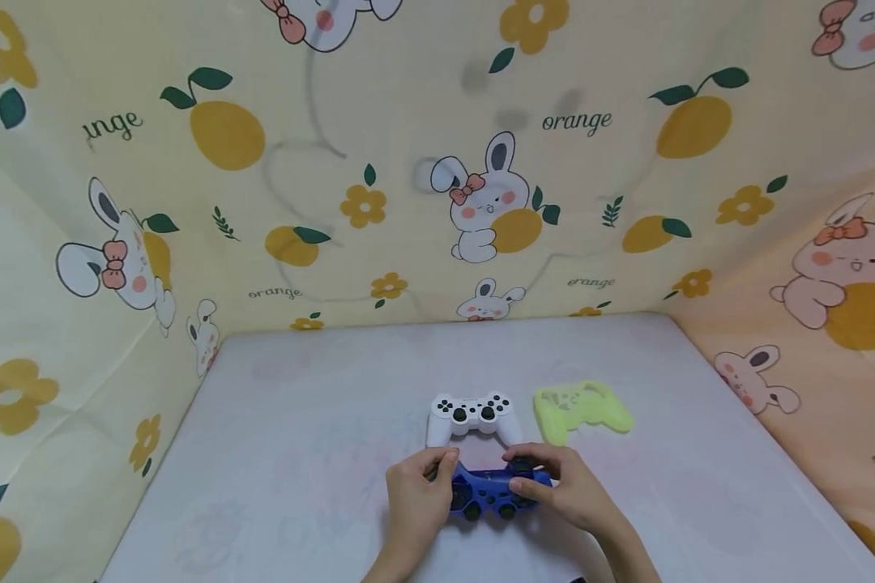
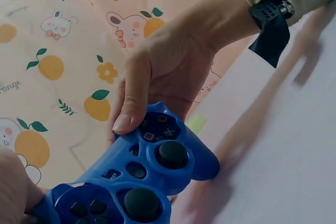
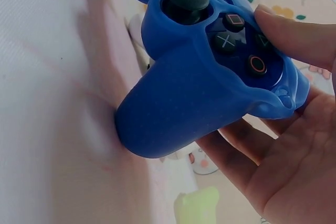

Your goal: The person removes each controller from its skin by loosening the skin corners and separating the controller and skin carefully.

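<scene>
A game controller in a blue silicone cover (image 1: 490,491) (image 2: 137,175) (image 3: 207,77) is held low over the white table (image 1: 299,453), one grip touching the surface. My left hand (image 1: 417,495) grips its left end, fingers curled round it. My right hand (image 1: 557,484) (image 2: 163,74) (image 3: 283,145) holds the right end, its thumb lying on the face buttons and its fingers wrapped underneath. Just beyond lies a white controller (image 1: 472,415) with black sticks and buttons. A yellow-green silicone cover (image 1: 582,410) (image 3: 197,208) lies to its right.
Cloth walls printed with rabbits, oranges and flowers (image 1: 437,162) close the table in at the back, left and right. A dark strap (image 2: 270,24) sits on the right wrist.
</scene>
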Motion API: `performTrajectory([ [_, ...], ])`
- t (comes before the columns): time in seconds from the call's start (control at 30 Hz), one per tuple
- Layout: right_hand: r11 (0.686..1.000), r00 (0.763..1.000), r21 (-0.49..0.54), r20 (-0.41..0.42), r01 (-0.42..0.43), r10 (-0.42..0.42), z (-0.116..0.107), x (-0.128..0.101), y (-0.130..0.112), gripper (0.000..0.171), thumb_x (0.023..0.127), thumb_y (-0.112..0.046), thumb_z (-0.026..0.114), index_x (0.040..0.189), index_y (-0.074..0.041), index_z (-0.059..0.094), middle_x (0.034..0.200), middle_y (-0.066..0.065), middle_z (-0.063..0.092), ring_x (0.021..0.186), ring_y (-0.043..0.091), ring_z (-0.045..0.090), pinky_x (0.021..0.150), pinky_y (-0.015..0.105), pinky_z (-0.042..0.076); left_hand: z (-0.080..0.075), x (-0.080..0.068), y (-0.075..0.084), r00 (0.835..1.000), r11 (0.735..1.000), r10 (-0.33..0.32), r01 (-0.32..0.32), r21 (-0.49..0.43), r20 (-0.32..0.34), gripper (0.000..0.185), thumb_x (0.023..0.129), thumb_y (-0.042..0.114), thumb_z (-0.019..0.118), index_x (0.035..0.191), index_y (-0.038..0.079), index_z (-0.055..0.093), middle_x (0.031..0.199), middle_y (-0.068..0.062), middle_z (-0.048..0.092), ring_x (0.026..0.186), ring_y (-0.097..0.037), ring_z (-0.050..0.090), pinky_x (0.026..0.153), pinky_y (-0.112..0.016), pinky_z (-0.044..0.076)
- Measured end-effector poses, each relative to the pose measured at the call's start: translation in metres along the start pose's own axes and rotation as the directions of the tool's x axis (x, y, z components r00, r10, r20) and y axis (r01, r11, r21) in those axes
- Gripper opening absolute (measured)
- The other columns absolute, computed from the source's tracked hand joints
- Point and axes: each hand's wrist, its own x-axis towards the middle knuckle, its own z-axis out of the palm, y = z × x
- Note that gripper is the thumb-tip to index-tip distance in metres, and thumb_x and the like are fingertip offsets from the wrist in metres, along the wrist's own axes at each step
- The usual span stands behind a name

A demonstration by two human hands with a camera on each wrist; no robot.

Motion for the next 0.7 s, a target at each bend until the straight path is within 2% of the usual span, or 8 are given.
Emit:
performTrajectory([
  [0.2,0.999,1.000,0.025,0.022,-0.022,0.021,0.001,0.000,0.000,0.036,0.086,-0.022,0.077,0.117,-0.004,0.069,0.117,0.002,0.068,0.109,0.023,0.061,0.093,0.032,0.046,0.000,0.002,-0.003,0.994,0.994,-0.104,0.104,-0.033,-0.025,0.007,0.085,-0.002,0.074,0.085,0.004,0.077,0.079,-0.002,0.073,0.076,-0.010,0.071,0.068,-0.020,0.054],
  [0.47,0.999,1.000,0.035,0.030,0.003,-0.004,-0.001,0.000,0.001,0.036,0.086,-0.022,0.077,0.116,-0.004,0.069,0.117,0.012,0.067,0.105,0.021,0.062,0.091,0.031,0.048,-0.002,0.006,-0.012,0.968,0.967,-0.248,0.246,-0.061,-0.028,0.004,0.087,0.004,0.074,0.085,0.005,0.077,0.076,0.004,0.073,0.074,-0.006,0.070,0.066,-0.020,0.054],
  [0.6,0.999,0.999,0.039,0.032,0.018,-0.020,-0.002,-0.001,0.002,0.035,0.086,-0.021,0.078,0.116,-0.004,0.069,0.117,0.013,0.067,0.101,0.021,0.064,0.087,0.032,0.050,-0.007,0.006,-0.016,0.947,0.942,-0.319,0.320,-0.103,0.031,0.007,0.089,0.011,0.072,0.087,0.007,0.078,0.078,0.003,0.073,0.079,-0.009,0.070,0.069,-0.020,0.052],
  [0.7,0.999,0.999,0.043,0.021,0.028,-0.029,-0.002,-0.003,0.001,0.035,0.085,-0.019,0.078,0.115,-0.003,0.069,0.116,0.012,0.068,0.098,0.020,0.064,0.085,0.032,0.051,-0.011,0.006,-0.019,0.940,0.936,-0.311,0.329,-0.126,0.144,0.009,0.091,0.014,0.071,0.088,0.009,0.078,0.081,0.003,0.074,0.082,-0.011,0.070,0.071,-0.021,0.052],
])
